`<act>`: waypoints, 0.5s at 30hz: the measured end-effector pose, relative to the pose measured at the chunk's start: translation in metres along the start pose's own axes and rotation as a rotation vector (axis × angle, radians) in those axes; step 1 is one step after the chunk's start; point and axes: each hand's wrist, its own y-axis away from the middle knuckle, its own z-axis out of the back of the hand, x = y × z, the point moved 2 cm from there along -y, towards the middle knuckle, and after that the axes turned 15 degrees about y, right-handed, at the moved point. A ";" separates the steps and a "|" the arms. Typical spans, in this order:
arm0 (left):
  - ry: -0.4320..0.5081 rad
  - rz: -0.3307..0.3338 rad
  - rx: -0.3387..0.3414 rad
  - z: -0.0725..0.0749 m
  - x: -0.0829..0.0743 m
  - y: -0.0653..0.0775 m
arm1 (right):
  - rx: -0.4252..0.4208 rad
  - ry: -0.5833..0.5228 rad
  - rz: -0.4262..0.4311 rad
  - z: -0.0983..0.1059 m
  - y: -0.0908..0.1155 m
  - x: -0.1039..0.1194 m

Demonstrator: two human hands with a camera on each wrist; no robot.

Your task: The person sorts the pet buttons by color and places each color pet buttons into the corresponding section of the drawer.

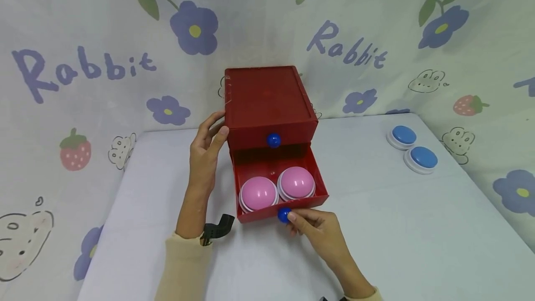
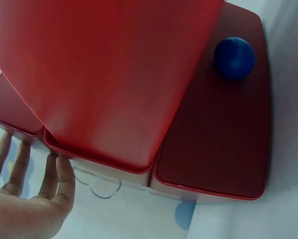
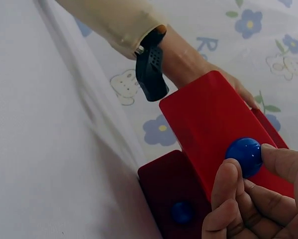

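Observation:
A red drawer cabinet (image 1: pixel 263 94) stands at the back of the table, with a lower drawer (image 1: pixel 257 216) pulled out toward me. Inside that drawer sit two pink dome-topped buttons (image 1: pixel 259 193) on white round bases, side by side near its front. My right hand (image 1: pixel 322 231) pinches the drawer's blue round knob (image 3: pixel 244 156) between thumb and fingers. My left hand (image 1: pixel 204 154) rests against the cabinet's left side near its front corner, fingers extended. In the left wrist view, those fingertips touch the cabinet's side. Another closed drawer with a blue knob (image 2: pixel 234 58) lies below the pulled-out one.
Two blue dome-topped buttons (image 1: pixel 424 157) with white bases stand at the table's far right. The white table (image 1: pixel 376 236) meets a curtain (image 1: pixel 259 17) printed with flowers and rabbits behind the cabinet. A black wrist mount (image 1: pixel 219 227) sticks out from my left wrist.

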 end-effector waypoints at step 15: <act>-0.011 0.003 -0.004 0.000 0.000 0.001 | -0.013 0.014 0.050 -0.001 -0.016 0.004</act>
